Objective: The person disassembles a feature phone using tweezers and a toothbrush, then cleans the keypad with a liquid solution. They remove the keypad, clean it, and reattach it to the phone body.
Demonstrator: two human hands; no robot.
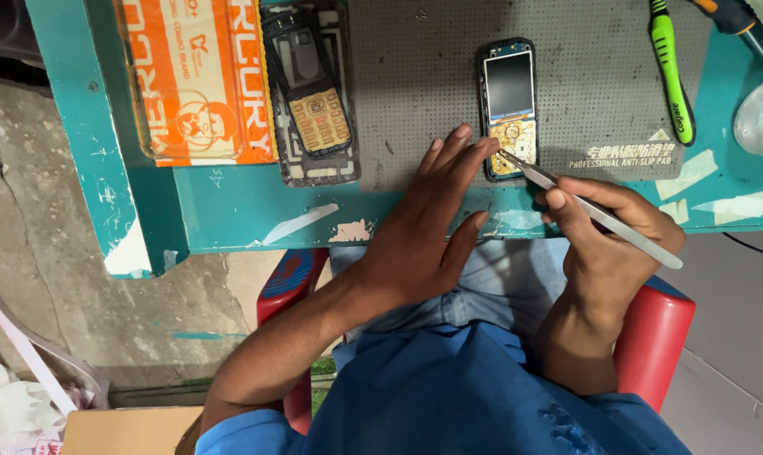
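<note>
From the head view, an opened phone (pixel 509 108), stripped of its front cover so that the dark screen and the gold keypad board show, lies upright on a grey perforated mat (pixel 584 84) near the front edge of the teal table (pixel 230 215). The left hand (pixel 424 232) lies flat just left of the phone, its fingers (pixel 461 152) stretched out and holding nothing, with the fingertips touching the phone's lower left edge. The right hand (pixel 613 240) sits below and to the right of the phone, its fingers closed around a pair of metal tweezers (pixel 588 208) (the shaft runs slantwise across the hand), and the tweezer tip rests on the keypad board at the phone's lower part. Well to the left of the phone, a second phone frame (pixel 312 93) with a keypad lies on the mat's left side, and beyond it lies an orange-and-white packet (pixel 196 80). To the right of the phone a green-handled tool (pixel 672 72) lies on the mat, with a darker screwdriver (pixel 739 21) and a clear plastic item (pixel 760 118) farther right. Below the phone, past the table edge, blue clothing covers the person's lap on a red stool (pixel 655 337).
</note>
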